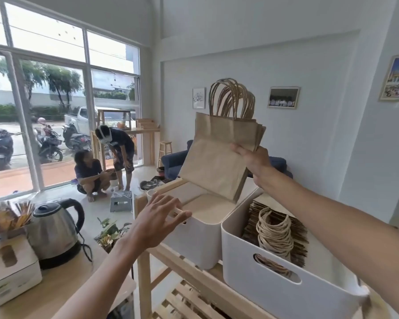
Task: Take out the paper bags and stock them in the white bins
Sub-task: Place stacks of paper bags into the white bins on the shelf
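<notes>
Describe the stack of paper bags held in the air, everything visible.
The stack of paper bags is plain brown kraft paper, several flat-folded bags pressed together, twisted paper handles pointing up. It is tilted, its lower edge dipping into the left white bin. The right hand pinches its right edge; the left hand is apart from it, at the bin's rim.

The right white bin (274, 293) is getting cut off at the bottom right edge, so its far corner isn't showing. The stack of paper bags (219, 157) is covering the back wall of the left white bin (200, 236) behind it, and part of that bin's floor. Right hand (255, 160) fingers are hiding behind the stack. Both forearms are running out of frame below the bins.
</notes>
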A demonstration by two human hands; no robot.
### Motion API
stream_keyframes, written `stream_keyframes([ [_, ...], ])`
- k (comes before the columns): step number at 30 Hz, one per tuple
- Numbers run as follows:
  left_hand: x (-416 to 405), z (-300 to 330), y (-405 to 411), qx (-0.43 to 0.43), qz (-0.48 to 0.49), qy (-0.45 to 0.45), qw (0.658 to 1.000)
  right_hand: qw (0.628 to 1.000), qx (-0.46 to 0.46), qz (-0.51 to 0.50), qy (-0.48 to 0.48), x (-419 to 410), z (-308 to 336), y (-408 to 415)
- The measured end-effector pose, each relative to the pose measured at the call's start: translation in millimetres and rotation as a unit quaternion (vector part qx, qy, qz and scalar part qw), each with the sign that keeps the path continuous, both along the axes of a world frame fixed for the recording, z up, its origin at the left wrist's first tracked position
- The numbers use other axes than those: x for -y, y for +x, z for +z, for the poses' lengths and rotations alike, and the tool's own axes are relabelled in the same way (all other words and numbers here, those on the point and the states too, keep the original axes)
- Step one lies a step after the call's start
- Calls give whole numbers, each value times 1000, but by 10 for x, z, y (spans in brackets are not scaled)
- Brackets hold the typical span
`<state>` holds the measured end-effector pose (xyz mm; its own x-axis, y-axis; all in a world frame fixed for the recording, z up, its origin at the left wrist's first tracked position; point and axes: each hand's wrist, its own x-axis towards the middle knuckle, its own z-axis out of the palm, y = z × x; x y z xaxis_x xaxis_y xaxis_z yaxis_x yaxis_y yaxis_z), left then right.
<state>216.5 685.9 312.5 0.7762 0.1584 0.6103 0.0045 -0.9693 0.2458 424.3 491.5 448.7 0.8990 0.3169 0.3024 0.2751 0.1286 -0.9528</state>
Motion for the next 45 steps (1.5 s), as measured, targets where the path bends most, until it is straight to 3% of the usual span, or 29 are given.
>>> stream_keyframes([
  [6,-7,-61,28,32,-8,-9,999,993,65,-8,-101,-218,-212,329],
  [10,4,-79,26,38,-6,-15,999,966,141,-31,-215,-316,-297,452],
  [13,-25,-119,41,51,-4,-11,999,942,226,-10,-248,-421,-411,546],
  [16,-48,-117,61,53,-10,-11,998,923,247,51,-291,-383,-437,675],
  [18,-43,-104,52,49,-10,-10,999,874,256,107,-399,-242,-403,744],
  [20,-30,-101,43,50,-11,-10,999,801,264,148,-517,-106,-387,737],
  [24,-25,-126,48,58,-13,-8,998,735,295,188,-581,-96,-491,589],
  [28,-4,-107,53,61,-8,-3,998,588,285,165,-739,-171,-385,428],
  [30,9,-98,40,60,-19,-3,998,549,257,185,-774,-200,-255,350],
  [32,8,-85,29,61,-28,-7,998,554,212,238,-769,-249,-167,243],
  [35,17,-85,29,71,-21,-9,997,619,173,285,-711,-355,-163,47],
  [41,3,-95,29,68,-13,5,998,662,283,195,-666,-520,-466,-178],
  [45,-57,-125,45,65,0,-12,998,690,353,141,-615,-504,-261,-98],
])
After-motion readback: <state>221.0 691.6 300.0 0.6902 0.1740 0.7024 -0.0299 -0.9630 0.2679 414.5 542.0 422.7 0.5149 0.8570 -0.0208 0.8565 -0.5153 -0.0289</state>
